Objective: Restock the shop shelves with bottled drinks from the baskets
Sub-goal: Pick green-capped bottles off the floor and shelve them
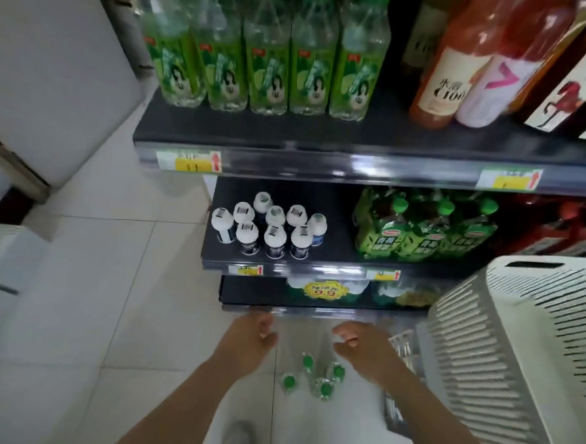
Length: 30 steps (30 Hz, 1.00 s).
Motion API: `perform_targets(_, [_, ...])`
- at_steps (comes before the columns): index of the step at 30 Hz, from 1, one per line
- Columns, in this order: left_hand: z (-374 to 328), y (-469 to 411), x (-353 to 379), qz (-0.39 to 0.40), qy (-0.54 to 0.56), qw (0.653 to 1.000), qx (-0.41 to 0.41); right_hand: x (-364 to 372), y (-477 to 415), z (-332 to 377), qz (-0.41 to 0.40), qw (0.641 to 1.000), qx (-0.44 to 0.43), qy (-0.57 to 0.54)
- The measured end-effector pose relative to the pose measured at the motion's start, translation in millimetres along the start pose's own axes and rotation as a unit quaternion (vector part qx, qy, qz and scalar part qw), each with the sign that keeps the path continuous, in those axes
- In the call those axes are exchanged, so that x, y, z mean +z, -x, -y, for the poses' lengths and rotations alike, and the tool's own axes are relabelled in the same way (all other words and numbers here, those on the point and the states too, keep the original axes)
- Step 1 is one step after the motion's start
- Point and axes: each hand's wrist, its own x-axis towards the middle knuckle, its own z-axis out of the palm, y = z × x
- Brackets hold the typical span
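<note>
Several clear bottles with green caps stand close together on the white floor tiles in front of the shelving. My left hand hovers above and to the left of them, with loosely curled fingers and nothing in it. My right hand hovers above and to the right of them, also loosely curled and holding nothing. Both hands are near the front edge of the lowest shelf. A white slatted basket stands at the right, close to my right forearm.
The middle shelf carries white-capped bottles and green tea packs. The top shelf has green-labelled bottles and wine bottles. A grey basket rim shows beside the white one. A white cabinet is at the left.
</note>
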Motion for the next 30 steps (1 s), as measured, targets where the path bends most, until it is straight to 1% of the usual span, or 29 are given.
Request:
perform_targets(3, [44, -29, 48, 0.028, 0.001, 0.999, -0.032, 38, -37, -38, -0.01, 1.0, 0.011, -0.015])
perform_targets(8, [113, -75, 123, 0.056, -0.021, 0.997, -0.052, 106, -93, -98, -0.021, 0.999, 0.025, -0.042])
perform_targets(13, [170, -117, 207, 0.085, -0.035, 0.992, -0.086, 159, -146, -151, -0.036, 0.998, 0.006, -0.051])
perform_targets(19, [223, -153, 299, 0.099, -0.085, 0.988, -0.084, 198, -199, -203, -0.045, 0.997, -0.021, -0.058])
perform_targets(22, [242, -162, 330, 0.094, -0.081, 0.989, -0.077, 212, -213, -218, -0.045, 0.996, -0.032, -0.069])
perform_targets(26, [254, -168, 352, 0.093, -0.072, 0.991, -0.067, 222, -217, -229, -0.045, 0.993, -0.026, -0.107])
perform_targets(30, [257, -174, 367, 0.077, -0.022, 0.993, -0.087, 224, -221, -240, -0.047, 0.993, -0.019, -0.11])
